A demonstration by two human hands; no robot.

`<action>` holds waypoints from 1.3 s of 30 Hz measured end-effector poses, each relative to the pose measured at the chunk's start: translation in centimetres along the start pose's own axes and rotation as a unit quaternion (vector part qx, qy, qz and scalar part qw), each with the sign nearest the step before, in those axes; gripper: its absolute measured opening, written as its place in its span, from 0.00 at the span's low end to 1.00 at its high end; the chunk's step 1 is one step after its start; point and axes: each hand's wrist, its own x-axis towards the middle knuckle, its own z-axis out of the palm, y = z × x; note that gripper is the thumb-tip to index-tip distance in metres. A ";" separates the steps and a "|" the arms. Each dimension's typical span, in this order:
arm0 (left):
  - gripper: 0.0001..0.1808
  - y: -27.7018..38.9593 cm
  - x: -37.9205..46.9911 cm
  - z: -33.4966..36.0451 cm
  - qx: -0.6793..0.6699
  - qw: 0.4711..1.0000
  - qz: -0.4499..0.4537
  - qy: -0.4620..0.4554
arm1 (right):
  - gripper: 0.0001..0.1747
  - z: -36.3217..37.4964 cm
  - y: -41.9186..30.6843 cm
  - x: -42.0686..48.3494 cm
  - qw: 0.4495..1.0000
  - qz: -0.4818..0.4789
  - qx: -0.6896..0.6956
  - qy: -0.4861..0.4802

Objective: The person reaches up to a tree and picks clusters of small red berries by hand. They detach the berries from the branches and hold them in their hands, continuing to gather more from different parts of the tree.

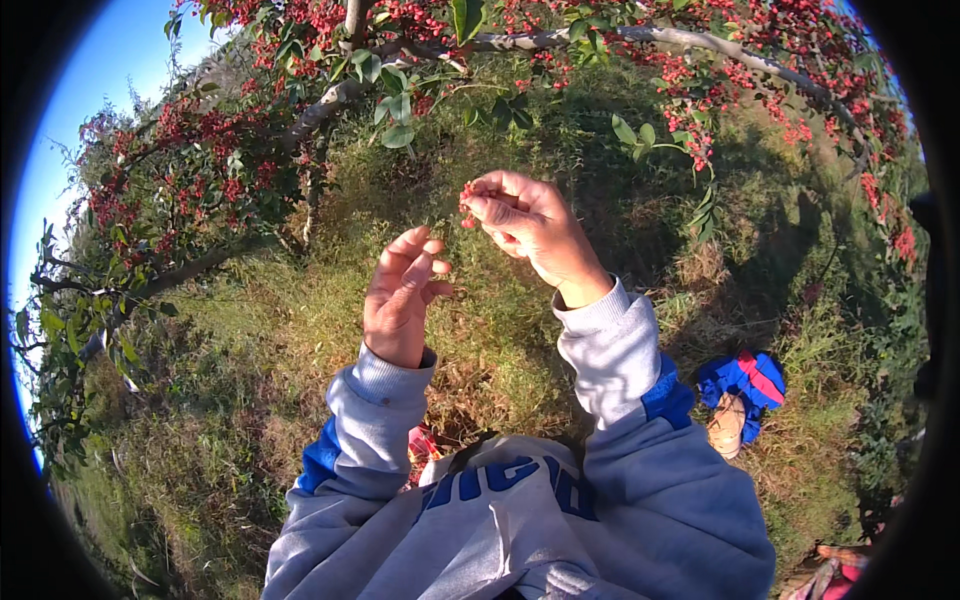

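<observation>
My right hand is raised near the middle of the view, its thumb and fingers pinching a small cluster of red berries that sticks out at the fingertips. Lower and to the left is my left hand, apart from the right one, with its fingers loosely curled and spread and nothing seen between them. Above both hands, leafy twigs and red berry clusters hang from a tree branch. Neither hand touches the branch.
A second berry-laden limb slopes down at the left. Grass and weeds cover the ground. A blue cloth item with a red stripe and a tan object lie at the right. Red and pink material shows at the lower right.
</observation>
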 end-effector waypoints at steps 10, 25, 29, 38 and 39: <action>0.06 -2.4 2.0 2.7 0.200 0.971 0.106 -0.073 | 0.05 -1.9 1.8 -4.8 0.945 -0.046 -0.324 0.012; 0.13 -2.1 -0.6 0.6 0.007 0.988 -0.143 -0.058 | 0.06 0.6 2.4 -4.0 0.995 0.067 -0.070 -0.009; 0.10 -2.1 -1.7 -1.6 0.022 0.989 -0.142 0.030 | 0.06 1.7 4.3 -2.8 0.991 0.105 -0.066 -0.051; 0.08 -4.7 -6.3 -11.2 -0.249 0.953 -0.036 0.171 | 0.06 7.5 9.6 1.9 0.996 0.085 -0.009 -0.001; 0.08 -4.9 -7.0 -11.6 -0.245 0.942 -0.070 0.220 | 0.07 8.5 9.6 2.6 0.991 0.130 -0.004 0.003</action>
